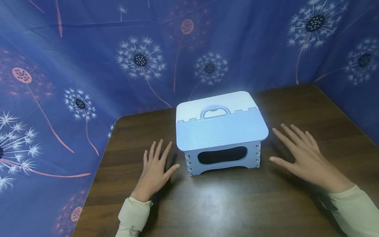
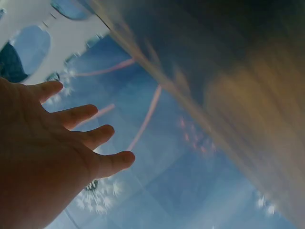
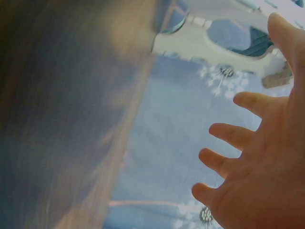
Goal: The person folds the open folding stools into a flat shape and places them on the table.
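Note:
A folding step stool (image 1: pixel 222 131) stands upright and unfolded on the wooden table, its top half white and half light blue with a carry handle (image 1: pixel 215 108) in the middle. Its front panel has a wide oval cutout. To its left, my left hand (image 1: pixel 154 177) hovers with fingers spread, the thumb tip close to the stool's side. On the other side, my right hand (image 1: pixel 308 161) is likewise spread, a little apart from the stool. Both wrist views show empty palms, the left hand (image 2: pixel 52 138) and the right hand (image 3: pixel 257 138), with parts of the stool's legs beyond.
The dark brown table (image 1: pixel 207 207) has rounded back corners. Behind and beside it hangs a blue cloth (image 1: pixel 97 39) printed with dandelions. Pale sleeves (image 1: pixel 134 214) cover both forearms.

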Available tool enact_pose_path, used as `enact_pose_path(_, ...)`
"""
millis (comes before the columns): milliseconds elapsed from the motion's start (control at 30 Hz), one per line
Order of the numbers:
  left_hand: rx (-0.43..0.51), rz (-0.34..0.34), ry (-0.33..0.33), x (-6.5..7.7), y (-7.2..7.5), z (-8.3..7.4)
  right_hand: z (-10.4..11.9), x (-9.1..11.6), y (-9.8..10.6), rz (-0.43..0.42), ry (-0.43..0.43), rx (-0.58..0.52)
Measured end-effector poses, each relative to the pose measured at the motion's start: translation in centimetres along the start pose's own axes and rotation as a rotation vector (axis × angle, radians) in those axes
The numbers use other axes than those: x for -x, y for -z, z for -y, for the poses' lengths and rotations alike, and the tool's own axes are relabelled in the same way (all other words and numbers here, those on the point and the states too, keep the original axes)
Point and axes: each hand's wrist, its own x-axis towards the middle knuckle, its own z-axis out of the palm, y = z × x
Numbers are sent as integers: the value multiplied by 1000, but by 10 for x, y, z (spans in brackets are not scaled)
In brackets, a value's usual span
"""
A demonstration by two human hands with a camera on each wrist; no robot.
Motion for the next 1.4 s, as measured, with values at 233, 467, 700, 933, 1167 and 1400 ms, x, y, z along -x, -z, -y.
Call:
enact_pose_path(233,43,39,-42,-2,-6,-12,13,-3,-3,30,2,-117)
enact_pose_path(467,21,65,-30,-3,-5,-18,18,-5,-7,49,11,-132)
enact_pose_path(700,83,31,-91,-4,-3,-26,23,-3,-13,75,-12,-202)
enact_pose_path(933,145,15,-140,-1,-4,-33,30,-2,-18,99,-53,-267)
enact_pose_path(1167,168,24,-137,0,-6,-34,34,0,-19,159,-66,-282)
enact_pose_path(1400,187,66,-133,-3,-7,-37,38,-1,-18,171,-50,-258)
